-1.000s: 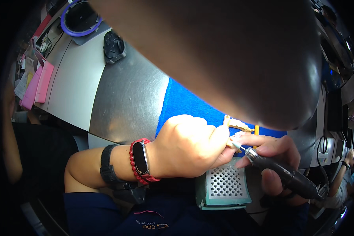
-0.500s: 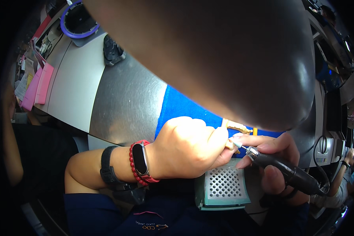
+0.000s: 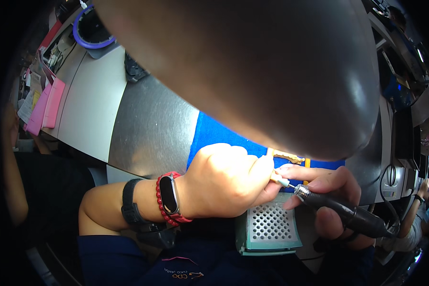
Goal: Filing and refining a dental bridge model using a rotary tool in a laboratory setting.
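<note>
My left hand (image 3: 226, 178) is closed around a small tan piece (image 3: 285, 155) that sticks out past my fingers over a blue mat (image 3: 213, 133). Its wrist carries a red bead bracelet, a slim dark band and a black strap. My right hand (image 3: 331, 190) grips a black pen-shaped rotary tool (image 3: 345, 214). The tool's small pale tip (image 3: 283, 181) touches the tan piece at my left fingertips. A large dark blurred shape (image 3: 252, 66) close to the camera hides the upper middle of the view.
A grey perforated box (image 3: 270, 228) sits just below my hands at the bench edge. The metal bench top (image 3: 150, 128) stretches left. A purple-rimmed round container (image 3: 91, 29), a black object (image 3: 134, 69) and pink items (image 3: 45, 107) lie far left. Another person's arm (image 3: 414, 224) shows at right.
Both hands hold nearly the same pose. The rotary tool's tip has shifted slightly against the tan piece.
</note>
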A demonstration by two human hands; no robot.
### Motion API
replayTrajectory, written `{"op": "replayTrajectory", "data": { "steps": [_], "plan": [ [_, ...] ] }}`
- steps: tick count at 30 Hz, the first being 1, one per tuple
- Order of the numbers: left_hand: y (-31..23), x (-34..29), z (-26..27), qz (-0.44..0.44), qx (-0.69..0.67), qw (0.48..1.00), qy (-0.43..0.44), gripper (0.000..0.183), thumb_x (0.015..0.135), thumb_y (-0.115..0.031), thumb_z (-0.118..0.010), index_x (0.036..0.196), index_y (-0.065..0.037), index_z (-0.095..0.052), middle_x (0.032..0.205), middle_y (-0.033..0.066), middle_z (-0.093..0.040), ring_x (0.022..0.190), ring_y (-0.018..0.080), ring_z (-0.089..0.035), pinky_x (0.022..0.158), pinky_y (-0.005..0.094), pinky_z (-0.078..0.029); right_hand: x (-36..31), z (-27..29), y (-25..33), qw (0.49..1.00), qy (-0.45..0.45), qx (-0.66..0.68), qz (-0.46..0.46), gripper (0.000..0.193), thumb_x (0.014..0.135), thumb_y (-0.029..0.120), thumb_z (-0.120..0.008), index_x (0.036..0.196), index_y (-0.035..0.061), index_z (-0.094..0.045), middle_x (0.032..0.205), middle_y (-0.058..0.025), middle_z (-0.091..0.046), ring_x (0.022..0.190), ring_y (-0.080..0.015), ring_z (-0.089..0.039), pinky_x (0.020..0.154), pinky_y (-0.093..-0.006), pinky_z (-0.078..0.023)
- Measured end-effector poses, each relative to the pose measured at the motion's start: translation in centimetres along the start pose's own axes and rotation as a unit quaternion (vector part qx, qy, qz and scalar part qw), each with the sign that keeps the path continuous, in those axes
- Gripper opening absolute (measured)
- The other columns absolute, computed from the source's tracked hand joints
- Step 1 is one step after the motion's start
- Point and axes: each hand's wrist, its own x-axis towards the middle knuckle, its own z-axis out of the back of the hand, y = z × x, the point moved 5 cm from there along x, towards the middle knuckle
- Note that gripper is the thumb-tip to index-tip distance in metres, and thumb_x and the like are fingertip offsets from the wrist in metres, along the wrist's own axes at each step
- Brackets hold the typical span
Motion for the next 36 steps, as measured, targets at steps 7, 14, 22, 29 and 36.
{"op": "replayTrajectory", "data": {
  "steps": [7, 14, 22, 29, 36],
  "plan": [
    [-0.09, 0.15, 0.13, -0.016, 0.008, 1.000, -0.021, 0.027, 0.081, -0.027, -0.074, 0.081, 0.000, -0.067, 0.058, 0.0051, -0.059, 0.049, 0.0178, -0.060, 0.048, 0.0295, -0.049, -0.21, 0.34, 0.01, 1.000, -0.014, -0.023, -0.002, 0.036, 0.095, 0.025, -0.064, 0.117, 0.0014, -0.047, 0.127, -0.0349, -0.057, 0.098, -0.0285, -0.070, 0.093, -0.0422, -0.054],
    [-0.07, 0.09, 0.05, -0.007, -0.001, 1.000, -0.017, 0.026, 0.080, -0.026, -0.074, 0.081, -0.001, -0.067, 0.059, 0.0048, -0.060, 0.050, 0.0173, -0.061, 0.048, 0.0293, -0.049, 0.24, 0.47, -0.30, 0.995, 0.026, -0.064, 0.066, 0.032, 0.096, 0.017, -0.062, 0.116, -0.0038, -0.049, 0.123, -0.0348, -0.059, 0.095, -0.0270, -0.071, 0.086, -0.0397, -0.058],
    [0.17, -0.35, -0.39, -0.011, -0.010, 0.999, -0.028, 0.029, 0.081, -0.029, -0.073, 0.082, -0.001, -0.067, 0.059, 0.0047, -0.060, 0.050, 0.0168, -0.061, 0.048, 0.0290, -0.049, 0.24, 0.28, -0.21, 0.996, 0.031, -0.063, 0.050, 0.032, 0.096, 0.019, -0.062, 0.116, -0.0030, -0.049, 0.125, -0.0344, -0.058, 0.094, -0.0263, -0.071, 0.086, -0.0390, -0.057],
    [-0.04, 0.00, -0.17, -0.016, 0.006, 0.999, -0.028, 0.029, 0.081, -0.028, -0.073, 0.083, 0.000, -0.067, 0.059, 0.0049, -0.060, 0.050, 0.0167, -0.061, 0.048, 0.0288, -0.050, 0.21, 0.35, 0.30, 0.997, 0.029, -0.065, 0.030, 0.032, 0.096, 0.018, -0.063, 0.116, -0.0028, -0.049, 0.128, -0.0353, -0.056, 0.098, -0.0266, -0.070, 0.089, -0.0402, -0.056],
    [-0.26, 0.43, -0.05, -0.013, 0.025, 0.999, -0.025, 0.026, 0.081, -0.028, -0.072, 0.082, -0.003, -0.067, 0.061, 0.0035, -0.060, 0.051, 0.0163, -0.060, 0.049, 0.0292, -0.049, 0.25, 0.40, -0.39, 1.000, 0.009, 0.018, 0.015, 0.031, 0.097, 0.017, -0.062, 0.118, -0.0018, -0.049, 0.121, -0.0309, -0.062, 0.103, -0.0273, -0.068, 0.097, -0.0427, -0.052]
  ]
}}
